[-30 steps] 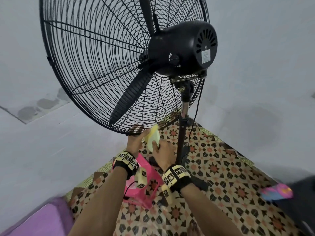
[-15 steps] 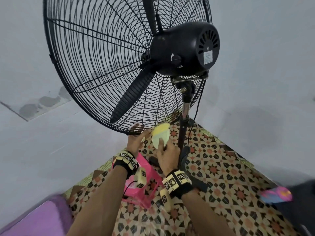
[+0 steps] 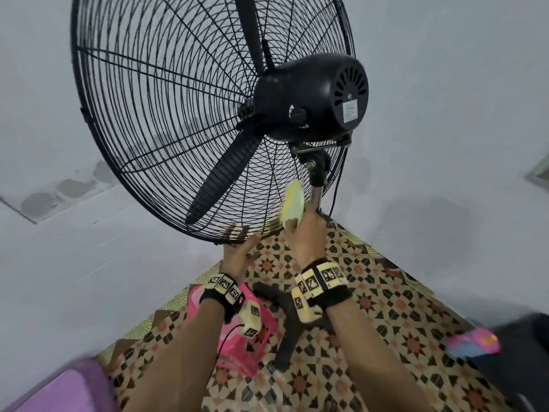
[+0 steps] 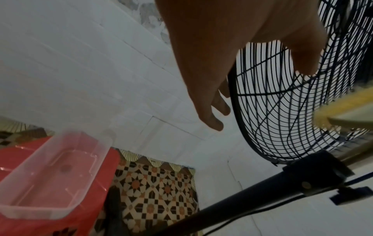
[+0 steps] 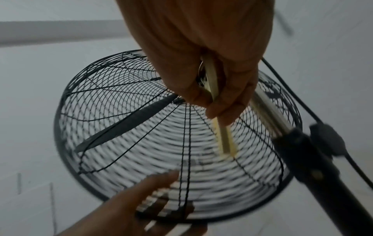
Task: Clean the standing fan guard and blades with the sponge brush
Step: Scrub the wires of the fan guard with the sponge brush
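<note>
Head view: right hand [image 3: 303, 236] grips the sponge brush [image 3: 292, 203] and lays it against the rear wires of the guard [image 3: 142, 120], low down beside the pole [image 3: 315, 197]. Left hand [image 3: 237, 248] steadies the guard's bottom rim, fingers hooked through the wires. My guess is the job is at an early or middle stage: only the lower back of the guard is being wiped, the wide upper guard and the blades [image 3: 219, 179] inside look unreached, and no clean-versus-dusty difference can be made out. A white label [image 3: 351, 112] sits on the motor [image 3: 312, 99]; its print is too small to read. The wrist bands carry black-and-white code squares, no words.

Left wrist view: left hand [image 4: 232, 55] reaches to the guard [image 4: 282, 95], its fingers mostly straight and close together at the rim, the thumb against the wires. Yellow bristles of the brush [image 4: 343, 108] touch the mesh at right. A clear tub [image 4: 54, 172] rests on a red lid [image 4: 105, 175]. No writing shows.

Right wrist view: right hand [image 5: 201, 55] has its fingers curled tight round the brush [image 5: 224, 138], thumb pressed along the handle; the tip meets the guard [image 5: 141, 143]. Left-hand fingertips [image 5: 161, 199] poke through the lower wires. Nothing legible.
</note>
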Tool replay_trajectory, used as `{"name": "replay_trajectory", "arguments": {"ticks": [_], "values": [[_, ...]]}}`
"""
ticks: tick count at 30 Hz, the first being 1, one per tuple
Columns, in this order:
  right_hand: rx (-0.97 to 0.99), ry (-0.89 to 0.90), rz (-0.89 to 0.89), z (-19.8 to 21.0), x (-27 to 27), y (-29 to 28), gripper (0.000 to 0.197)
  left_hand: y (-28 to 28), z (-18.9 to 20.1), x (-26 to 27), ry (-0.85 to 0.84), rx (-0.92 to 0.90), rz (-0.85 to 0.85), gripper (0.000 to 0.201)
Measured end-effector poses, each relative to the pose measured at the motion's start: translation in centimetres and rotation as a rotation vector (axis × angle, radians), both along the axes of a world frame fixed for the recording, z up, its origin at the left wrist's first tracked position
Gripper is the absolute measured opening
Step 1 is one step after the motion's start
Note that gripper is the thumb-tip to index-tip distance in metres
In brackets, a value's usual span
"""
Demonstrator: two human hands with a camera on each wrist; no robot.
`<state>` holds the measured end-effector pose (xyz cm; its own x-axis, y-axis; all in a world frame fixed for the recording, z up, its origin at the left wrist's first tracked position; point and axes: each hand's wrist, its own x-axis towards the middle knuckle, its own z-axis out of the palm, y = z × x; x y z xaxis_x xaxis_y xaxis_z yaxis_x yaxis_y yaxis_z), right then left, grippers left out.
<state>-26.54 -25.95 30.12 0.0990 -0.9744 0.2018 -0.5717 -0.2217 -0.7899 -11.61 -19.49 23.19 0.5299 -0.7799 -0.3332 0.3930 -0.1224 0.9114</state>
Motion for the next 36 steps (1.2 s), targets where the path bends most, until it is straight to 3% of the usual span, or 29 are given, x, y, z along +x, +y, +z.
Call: {"name": "replay_trajectory", "arguments": {"ticks": [3,7,12,18,20,23,25,28,30,34,36], "values": [[-0.053,-0.091,0.000,2.0,-0.1,-1.1,0.034,-0.9,0.1,-1.3,0.097,-0.022,0.055,0.080],[-0.172,-0.197,0.059,1.7,-0.1,-0.9,0.034,-1.7,-0.7,-2.4,0.110,0.015,0.081,0.074],[-0.244,-0.191,0.059,1.9,0.0,-1.4,0.040,-2.4,-0.9,-2.4,0.139,0.076,0.097,0.080],[-0.277,-0.111,-0.017,4.2,2.9,-3.1,0.058,-2.8,-1.3,-2.8,0.038,0.149,0.138,0.068],[-0.304,-0.146,-0.072,4.5,3.7,-2.7,0.051,-3.0,-1.5,-2.7,0.034,0.146,0.142,0.065],[-0.372,-0.222,0.056,3.8,3.7,-1.7,0.039,-3.0,-1.7,-2.5,0.015,0.154,0.140,0.062],[-0.351,-0.221,0.095,3.6,2.9,-1.8,0.039,-3.0,-1.8,-2.6,-0.004,0.161,0.138,0.063],[-0.252,-0.188,-0.077,3.9,2.9,-2.7,0.045,-3.1,-1.6,-2.9,0.029,0.162,0.124,0.070],[-0.306,-0.219,-0.109,4.2,3.5,-2.1,0.043,-3.2,-1.5,-2.9,0.038,0.158,0.133,0.073],[-0.247,-0.300,0.117,3.2,2.1,-1.6,0.040,-3.1,-2.0,-2.0,0.058,0.190,0.111,0.088],[-0.171,-0.248,0.050,2.9,1.5,-2.3,0.042,-2.9,-2.2,-2.1,0.050,0.195,0.082,0.088]]}}
